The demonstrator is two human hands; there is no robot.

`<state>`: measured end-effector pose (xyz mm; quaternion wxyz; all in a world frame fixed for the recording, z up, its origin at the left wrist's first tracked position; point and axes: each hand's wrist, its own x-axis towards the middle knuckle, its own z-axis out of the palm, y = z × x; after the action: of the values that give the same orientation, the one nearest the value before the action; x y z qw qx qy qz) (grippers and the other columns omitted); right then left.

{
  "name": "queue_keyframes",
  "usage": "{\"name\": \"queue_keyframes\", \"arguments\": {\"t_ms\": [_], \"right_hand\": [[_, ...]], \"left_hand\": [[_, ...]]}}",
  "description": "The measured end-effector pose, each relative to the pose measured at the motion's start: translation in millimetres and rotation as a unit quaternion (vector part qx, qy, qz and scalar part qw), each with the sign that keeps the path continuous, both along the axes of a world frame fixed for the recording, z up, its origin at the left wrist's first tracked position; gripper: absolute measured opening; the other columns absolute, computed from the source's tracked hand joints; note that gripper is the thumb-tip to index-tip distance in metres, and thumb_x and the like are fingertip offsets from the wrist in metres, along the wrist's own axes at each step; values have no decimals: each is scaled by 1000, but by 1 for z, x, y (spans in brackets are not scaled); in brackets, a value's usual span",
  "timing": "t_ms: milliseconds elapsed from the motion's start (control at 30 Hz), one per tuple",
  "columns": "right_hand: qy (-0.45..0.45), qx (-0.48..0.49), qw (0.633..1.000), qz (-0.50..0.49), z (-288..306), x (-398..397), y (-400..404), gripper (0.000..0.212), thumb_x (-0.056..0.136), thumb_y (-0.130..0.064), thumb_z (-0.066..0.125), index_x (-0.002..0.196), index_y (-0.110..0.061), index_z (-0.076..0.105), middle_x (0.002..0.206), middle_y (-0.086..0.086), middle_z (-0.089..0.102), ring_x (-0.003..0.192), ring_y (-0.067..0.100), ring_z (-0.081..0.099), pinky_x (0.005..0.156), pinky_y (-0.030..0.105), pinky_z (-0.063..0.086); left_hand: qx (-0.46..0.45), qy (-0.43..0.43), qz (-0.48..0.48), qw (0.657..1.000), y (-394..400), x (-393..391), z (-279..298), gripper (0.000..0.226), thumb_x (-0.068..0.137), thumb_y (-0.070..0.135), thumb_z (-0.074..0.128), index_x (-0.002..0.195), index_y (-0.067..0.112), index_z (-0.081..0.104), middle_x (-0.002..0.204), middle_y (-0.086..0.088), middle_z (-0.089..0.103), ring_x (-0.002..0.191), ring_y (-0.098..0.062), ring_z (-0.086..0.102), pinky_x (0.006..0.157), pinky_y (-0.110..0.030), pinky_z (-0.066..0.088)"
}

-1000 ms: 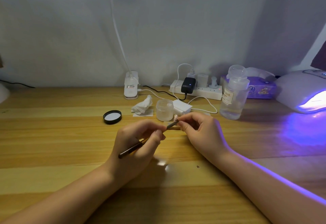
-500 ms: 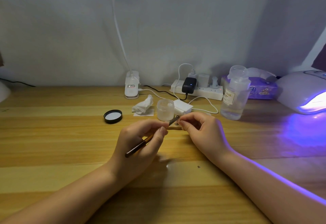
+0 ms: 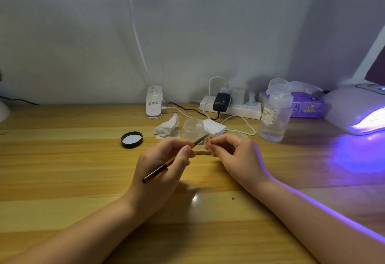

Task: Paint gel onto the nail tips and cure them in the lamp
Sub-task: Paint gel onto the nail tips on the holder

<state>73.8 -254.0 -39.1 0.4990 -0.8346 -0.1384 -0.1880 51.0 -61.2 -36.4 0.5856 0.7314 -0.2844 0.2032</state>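
Observation:
My left hand [image 3: 160, 170] holds a thin brown gel brush [image 3: 166, 163] like a pen, its dark tip pointing up and right. The brush tip meets a small pale nail tip [image 3: 206, 142] pinched between the thumb and fingers of my right hand [image 3: 235, 157]. Just behind the hands stands an open frosted gel jar [image 3: 193, 129], and its black lid [image 3: 131, 139] lies to the left. The white curing lamp [image 3: 358, 107] glows purple at the far right. A small wooden holder [image 3: 203, 152] lies on the desk under the nail tip.
A crumpled tissue [image 3: 167, 126], a white power strip [image 3: 231, 107] with plugs and cables, a clear pump bottle [image 3: 275, 114] and a purple tissue pack [image 3: 306, 105] line the back of the wooden desk [image 3: 62, 170]. A desk lamp base [image 3: 154, 103] stands at the wall.
Both hands have stayed almost in place. The brush tip has shifted slightly up and right against the nail tip.

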Motion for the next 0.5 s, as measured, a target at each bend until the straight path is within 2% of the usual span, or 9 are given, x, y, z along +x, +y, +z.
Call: {"name": "queue_keyframes", "arguments": {"t_ms": [167,300,500], "right_hand": [[-1,14,1000,8,1,-1,1,19,87,-10,67,93,-28,69,82,-10,70,77,1,66,70,10,50],[10,21,1000,10,0,1,0,15,88,-11,66,97,-23,70,83,-6,71,78,3,67,72,15,53],[19,37,999,29,-1,1,-1,16,89,-8,65,98,-19,70,84,-6,72,79,3,68,70,13,52]], "left_hand": [[-16,26,-15,999,1,-2,-1,25,88,32,56,98,14,69,86,-3,73,80,-20,71,70,-33,58],[-41,28,-33,998,1,-4,1,22,87,28,54,92,13,69,82,-6,72,77,-23,71,66,-33,58],[-82,32,-31,996,0,-1,0,25,88,28,54,92,8,68,82,-12,72,74,-25,72,64,-35,59]]}}
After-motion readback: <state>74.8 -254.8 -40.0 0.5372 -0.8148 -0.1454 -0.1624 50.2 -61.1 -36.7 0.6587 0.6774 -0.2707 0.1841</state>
